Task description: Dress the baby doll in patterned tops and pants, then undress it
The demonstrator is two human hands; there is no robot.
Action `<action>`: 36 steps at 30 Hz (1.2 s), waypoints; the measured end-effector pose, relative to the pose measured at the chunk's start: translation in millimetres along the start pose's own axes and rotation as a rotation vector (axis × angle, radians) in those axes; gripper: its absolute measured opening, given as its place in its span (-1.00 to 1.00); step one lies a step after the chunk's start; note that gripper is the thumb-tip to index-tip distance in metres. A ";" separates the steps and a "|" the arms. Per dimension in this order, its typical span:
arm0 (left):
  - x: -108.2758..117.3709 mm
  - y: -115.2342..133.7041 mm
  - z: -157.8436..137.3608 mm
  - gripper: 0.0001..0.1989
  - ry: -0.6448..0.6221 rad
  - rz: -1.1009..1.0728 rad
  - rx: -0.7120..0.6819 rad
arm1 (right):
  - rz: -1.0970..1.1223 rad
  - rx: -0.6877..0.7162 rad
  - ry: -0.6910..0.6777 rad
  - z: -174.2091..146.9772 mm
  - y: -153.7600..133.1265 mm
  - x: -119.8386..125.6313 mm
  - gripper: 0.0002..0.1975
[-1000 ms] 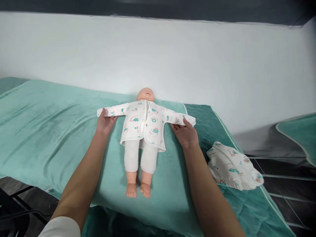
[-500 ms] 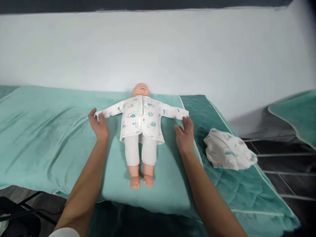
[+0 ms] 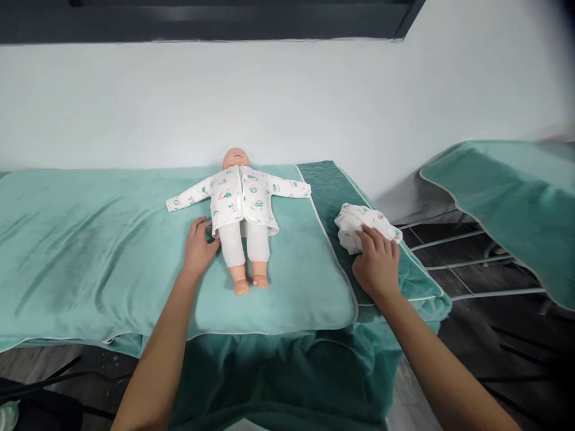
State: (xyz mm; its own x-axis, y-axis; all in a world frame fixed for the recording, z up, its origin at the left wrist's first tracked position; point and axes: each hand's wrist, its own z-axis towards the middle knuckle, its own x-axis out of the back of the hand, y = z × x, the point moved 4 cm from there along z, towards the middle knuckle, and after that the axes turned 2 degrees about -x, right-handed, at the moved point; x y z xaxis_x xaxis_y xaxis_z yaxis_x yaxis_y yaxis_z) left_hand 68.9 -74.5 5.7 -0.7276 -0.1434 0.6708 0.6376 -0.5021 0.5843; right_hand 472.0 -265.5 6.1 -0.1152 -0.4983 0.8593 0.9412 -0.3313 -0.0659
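Jacket [image 3: 230, 206] on doll [image 3: 232, 245], head [image 3: 236, 158] toward bed's [image 3: 112, 251] back edge; printed bundle [image 3: 358, 218] unworn, near right edge. Left hand [image 3: 200, 248] half-curled, seemingly empty, beside doll; right hand [image 3: 377, 263] curved over bundle, grip unclear.

We had the doll [image 3: 232, 240] on its back on the blanket [image 3: 305, 269], head by the wall [image 3: 287, 102], feet toward us. Jacket [image 3: 226, 197] was on the doll, sleeves out both sides. Our left hand [image 3: 200, 248] sat just left of its hip, contact unclear. To the right, past the blanket's edge, a cloth bundle [image 3: 354, 221] lay on the quilt [image 3: 323, 185], our right hand [image 3: 378, 260] at its near side. Farther right: rails [image 3: 467, 263] above the floor [image 3: 485, 278], then a second bed [image 3: 516, 209].
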 end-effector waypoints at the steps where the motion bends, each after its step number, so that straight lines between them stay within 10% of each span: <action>1: -1.0 0.4 0.9 -0.73 -0.009 0.046 -0.003 | -0.020 -0.003 -0.032 -1.1 5.5 0.1 -0.48; 11: 13.7 9.2 -23.3 -0.82 0.079 -0.039 0.054 | 0.180 -0.022 -0.374 62.8 -47.4 49.3 -0.69; 17: 56.4 117.7 -55.8 -0.64 0.006 -0.413 -0.256 | 1.207 -0.202 -0.515 75.0 -156.9 126.2 -0.87; 21: 101.5 189.6 -57.9 -0.36 -0.027 -0.294 -0.527 | 1.702 -0.237 -0.610 79.3 -210.2 185.5 -0.92; 36: 199.9 259.9 -59.9 -0.90 0.317 -0.537 -0.490 | 1.515 0.196 -0.446 56.5 -204.8 294.3 -0.69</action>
State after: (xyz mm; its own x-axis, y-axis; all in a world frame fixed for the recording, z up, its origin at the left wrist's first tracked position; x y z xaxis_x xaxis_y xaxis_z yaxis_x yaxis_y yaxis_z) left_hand 74.0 -284.8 264.3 -0.9884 0.0261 0.1493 0.0484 -0.8790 0.4743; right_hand 263.2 -299.0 301.1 0.9903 0.0188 0.1380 0.1226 0.3527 -0.9277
